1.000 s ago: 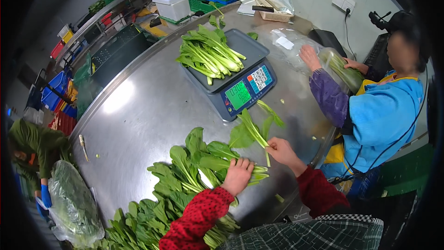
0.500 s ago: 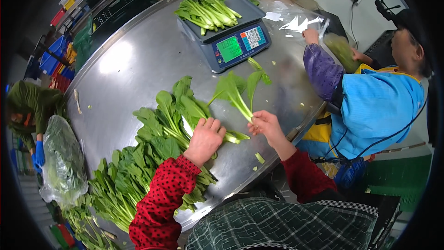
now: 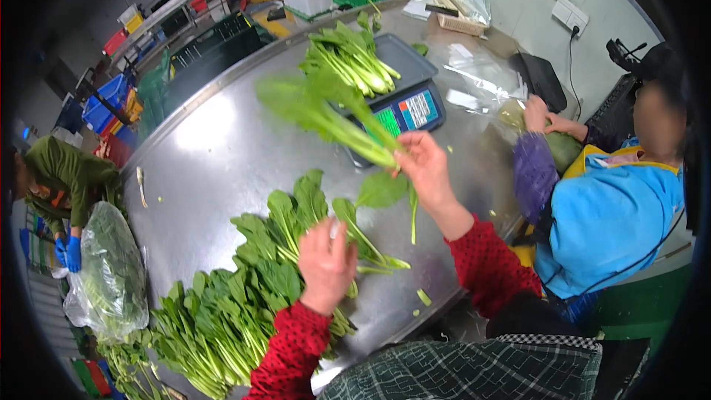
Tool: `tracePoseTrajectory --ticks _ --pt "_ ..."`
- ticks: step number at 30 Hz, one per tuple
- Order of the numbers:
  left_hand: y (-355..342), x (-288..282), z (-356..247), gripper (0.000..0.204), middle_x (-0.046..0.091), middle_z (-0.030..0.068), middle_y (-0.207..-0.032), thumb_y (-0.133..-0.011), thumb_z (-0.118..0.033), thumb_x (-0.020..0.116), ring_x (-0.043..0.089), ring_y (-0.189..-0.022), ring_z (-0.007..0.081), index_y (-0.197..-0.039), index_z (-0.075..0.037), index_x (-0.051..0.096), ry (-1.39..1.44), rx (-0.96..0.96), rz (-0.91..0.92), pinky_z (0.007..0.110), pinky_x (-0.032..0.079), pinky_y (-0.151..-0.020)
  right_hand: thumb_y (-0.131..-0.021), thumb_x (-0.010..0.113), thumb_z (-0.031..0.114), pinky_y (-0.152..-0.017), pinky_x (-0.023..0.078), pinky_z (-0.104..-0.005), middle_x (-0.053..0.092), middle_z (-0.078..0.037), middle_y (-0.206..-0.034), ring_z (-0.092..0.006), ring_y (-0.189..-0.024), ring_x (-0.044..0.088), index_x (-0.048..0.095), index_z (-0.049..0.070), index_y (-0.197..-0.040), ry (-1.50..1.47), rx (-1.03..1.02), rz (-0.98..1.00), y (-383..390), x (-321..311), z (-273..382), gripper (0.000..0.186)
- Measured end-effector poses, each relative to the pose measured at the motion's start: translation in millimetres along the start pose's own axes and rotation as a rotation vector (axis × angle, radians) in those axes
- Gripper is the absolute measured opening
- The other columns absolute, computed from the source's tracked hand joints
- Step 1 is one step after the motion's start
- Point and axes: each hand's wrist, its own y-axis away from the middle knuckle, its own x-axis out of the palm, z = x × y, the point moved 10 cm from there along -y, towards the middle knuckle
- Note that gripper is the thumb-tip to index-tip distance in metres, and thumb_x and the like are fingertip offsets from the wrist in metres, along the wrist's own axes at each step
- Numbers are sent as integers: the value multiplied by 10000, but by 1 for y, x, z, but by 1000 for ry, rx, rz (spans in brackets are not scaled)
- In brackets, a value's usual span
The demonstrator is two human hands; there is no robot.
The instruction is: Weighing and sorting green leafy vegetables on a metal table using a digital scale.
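Green vegetables (image 3: 329, 126) were held above the steel table (image 3: 200, 192), near the scale (image 3: 424, 112).
Right hand (image 3: 426, 170) pinched their stem ends (image 3: 385, 157) closed, likely sparing the leaves (image 3: 289, 100); left hand (image 3: 326, 265), half curled by the pile (image 3: 215, 326), showed no clear hold.

Open tabletop (image 3: 200, 185) lies left, between scale (image 3: 421, 106) and greens (image 3: 255, 300).

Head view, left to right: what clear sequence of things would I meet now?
Clear plastic bag of greens, dark crate, the person's left hand, the person's right hand, the co-worker's light-blue garment.
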Motion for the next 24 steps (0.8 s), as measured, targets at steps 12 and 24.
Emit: tracePoseTrajectory --ticks 12,24 --pt "34 135 6 402 576 134 -960 -611 -185 727 576 -823 317 -943 -35 558 113 -81 517 410 476 -686 -761 653 145 -796 452 -419 574 -179 -1001 -363 -947 555 587 28 -1010 1008 -504 -288 -160 -31 -7 283" --pt "-32 236 67 125 618 176 -741 -683 -144 620 577 -703 393 -733 -31 606 198 -220 419 460 457 -626 -749 708 192 -737 470 -388 599 -126 -990 -307 -888 586 582 59 -1102 1278 74 -92 41 -128 -135 398"
